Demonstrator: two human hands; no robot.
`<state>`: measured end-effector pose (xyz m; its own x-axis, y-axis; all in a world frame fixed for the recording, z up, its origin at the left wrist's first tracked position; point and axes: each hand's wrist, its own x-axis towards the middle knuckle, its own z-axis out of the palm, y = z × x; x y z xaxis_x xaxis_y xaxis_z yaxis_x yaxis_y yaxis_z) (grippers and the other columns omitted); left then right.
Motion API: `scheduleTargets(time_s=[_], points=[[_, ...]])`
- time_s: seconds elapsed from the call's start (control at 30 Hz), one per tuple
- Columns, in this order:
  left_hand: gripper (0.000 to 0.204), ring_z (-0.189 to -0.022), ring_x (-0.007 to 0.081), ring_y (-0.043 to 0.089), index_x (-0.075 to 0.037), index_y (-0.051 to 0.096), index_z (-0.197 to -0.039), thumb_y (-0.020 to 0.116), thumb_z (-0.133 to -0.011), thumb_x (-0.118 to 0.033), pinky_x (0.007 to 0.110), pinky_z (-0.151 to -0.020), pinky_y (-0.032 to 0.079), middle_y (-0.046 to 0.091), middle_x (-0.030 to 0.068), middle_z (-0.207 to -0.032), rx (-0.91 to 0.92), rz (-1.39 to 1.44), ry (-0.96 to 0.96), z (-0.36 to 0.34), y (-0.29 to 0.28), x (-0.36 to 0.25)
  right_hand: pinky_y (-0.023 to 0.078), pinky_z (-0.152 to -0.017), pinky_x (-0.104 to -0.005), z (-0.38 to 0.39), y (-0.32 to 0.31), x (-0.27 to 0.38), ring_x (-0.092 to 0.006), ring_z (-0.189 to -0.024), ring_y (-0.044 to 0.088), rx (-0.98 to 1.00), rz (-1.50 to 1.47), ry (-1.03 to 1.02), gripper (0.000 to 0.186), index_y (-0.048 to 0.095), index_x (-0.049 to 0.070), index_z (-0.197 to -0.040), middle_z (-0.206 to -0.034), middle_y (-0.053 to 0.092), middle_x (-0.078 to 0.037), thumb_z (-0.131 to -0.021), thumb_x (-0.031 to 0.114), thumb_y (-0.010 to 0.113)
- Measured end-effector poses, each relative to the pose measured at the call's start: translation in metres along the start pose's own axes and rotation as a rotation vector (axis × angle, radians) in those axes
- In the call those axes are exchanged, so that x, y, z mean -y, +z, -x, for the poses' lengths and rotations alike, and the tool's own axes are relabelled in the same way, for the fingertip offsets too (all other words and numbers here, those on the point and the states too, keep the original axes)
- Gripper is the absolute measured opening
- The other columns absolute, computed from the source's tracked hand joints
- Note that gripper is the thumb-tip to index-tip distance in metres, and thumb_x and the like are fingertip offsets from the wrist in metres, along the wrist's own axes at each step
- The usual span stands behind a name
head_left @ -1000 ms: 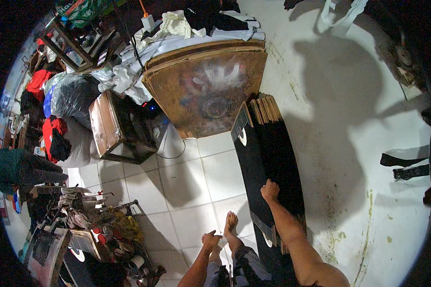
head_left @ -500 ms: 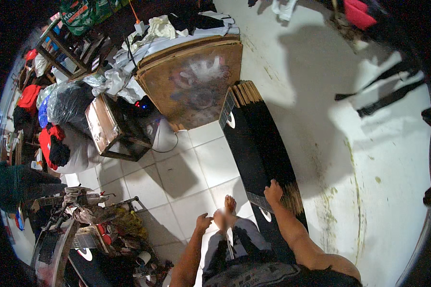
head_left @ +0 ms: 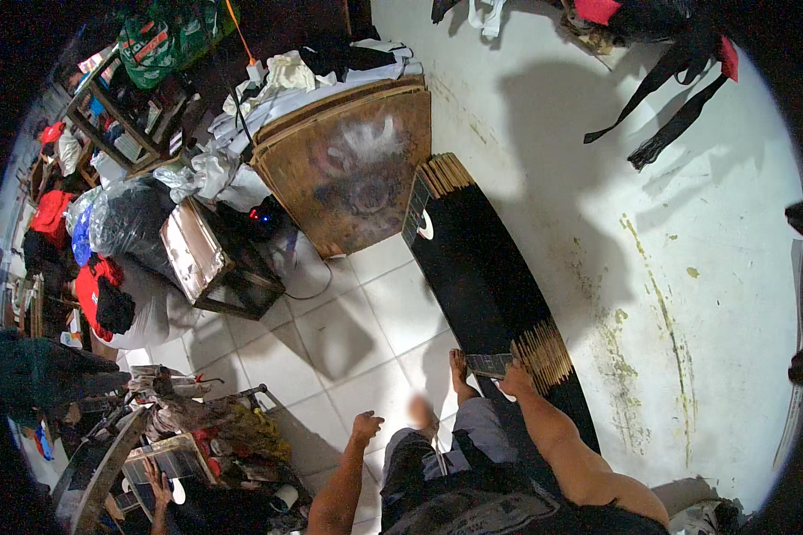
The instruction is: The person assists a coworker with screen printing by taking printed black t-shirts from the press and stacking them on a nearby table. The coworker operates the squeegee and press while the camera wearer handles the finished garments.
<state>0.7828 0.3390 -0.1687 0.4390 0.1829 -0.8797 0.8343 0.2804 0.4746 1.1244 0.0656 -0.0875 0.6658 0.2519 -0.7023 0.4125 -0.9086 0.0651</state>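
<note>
A long row of black-covered boards [head_left: 477, 259] stands on edge along the wall, with wooden ends showing at several places. My right hand [head_left: 515, 379] is closed on the near edge of one black-covered board [head_left: 484, 366], whose dark grey end panel tilts out from the row. A white round mark on it is partly hidden by my arm. My left hand [head_left: 366, 425] hangs over the floor to the left, fingers partly stretched and nothing in them. My bare foot [head_left: 461, 374] is beside the row.
At lower left, another person's hand [head_left: 158, 481] rests by a similar dark board near a cluttered rack [head_left: 214, 428]. A wooden stool [head_left: 207, 259] lies on the tiled floor [head_left: 366, 357]. Large brown boards [head_left: 357, 169] lean at the back. Black straps [head_left: 669, 98] hang on the white wall.
The near board's end panel has tilted outward under my right hand. I have stepped closer to the row. Another person's hand has come into view at lower left.
</note>
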Motion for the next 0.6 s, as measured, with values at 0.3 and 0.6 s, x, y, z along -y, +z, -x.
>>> scheduleTargets(time_s=[0.3,0.6], points=[[0.050,-0.068,0.0209,0.059,0.002,0.034,-0.125,0.050,-0.080,-0.011,0.030,-0.054,0.046,0.062,0.0121,-0.095,-0.180,0.303,0.098,-0.007,-0.031,-0.015,0.031,-0.098,-0.0401,-0.001,0.010,-0.004,-0.0315,-0.124,0.027,0.069,0.009,0.003,0.066,0.028,0.003,-0.129,-0.141,0.009,-0.015,-0.074,0.025,0.055],[0.053,-0.069,0.0208,0.058,0.002,0.037,-0.124,0.055,-0.075,-0.010,0.033,-0.056,0.043,0.062,0.0116,-0.092,-0.242,0.396,-0.110,0.055,-0.033,0.009,0.033,-0.094,-0.0413,-0.004,0.009,-0.006,-0.0322,-0.120,0.031,0.021,0.038,0.024,0.065,0.035,0.005,-0.126,-0.136,0.022,-0.012,-0.072,0.031,0.061]])
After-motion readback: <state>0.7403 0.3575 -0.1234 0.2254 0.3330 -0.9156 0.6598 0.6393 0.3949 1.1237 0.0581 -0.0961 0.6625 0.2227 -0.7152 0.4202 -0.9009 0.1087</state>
